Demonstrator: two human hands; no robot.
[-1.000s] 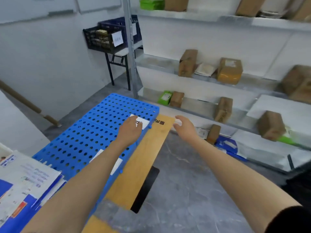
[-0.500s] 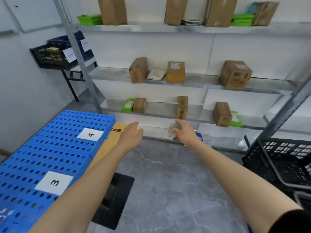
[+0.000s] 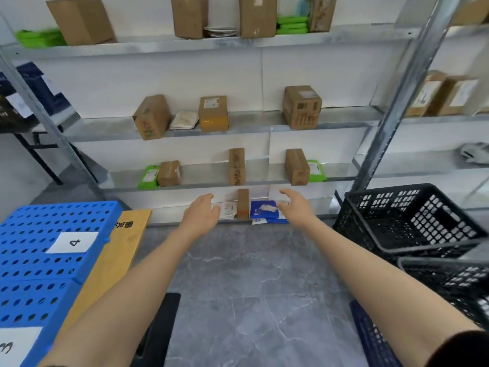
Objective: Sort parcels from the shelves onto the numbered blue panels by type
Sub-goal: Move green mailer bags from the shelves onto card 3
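Fingers (image 3: 209, 198) of the left hand (image 3: 202, 214) are spread and empty, and those of the right hand (image 3: 296, 207) are likewise spread with nothing between them. Both hands reach forward toward the bottom shelf (image 3: 185, 218), palms facing each other, bracketing a small group of parcels there: a white envelope (image 3: 229, 209), a small brown box (image 3: 243, 206) standing upright, and a blue packet (image 3: 264, 209) lying flat just beside it. That two-sided approach suggests an intention to gather something from this cluster, though neither hand touches a parcel yet and which one is meant cannot be told.

Higher shelves carry more brown boxes and green packets, standing apart from one another, probably so each can be picked singly. To the left lie the blue panels (image 3: 39, 234), with white labels reading 4 (image 3: 72, 242) and 3 (image 3: 16, 345), bare of parcels in what shows. Black crates (image 3: 410, 221) sit at the right.
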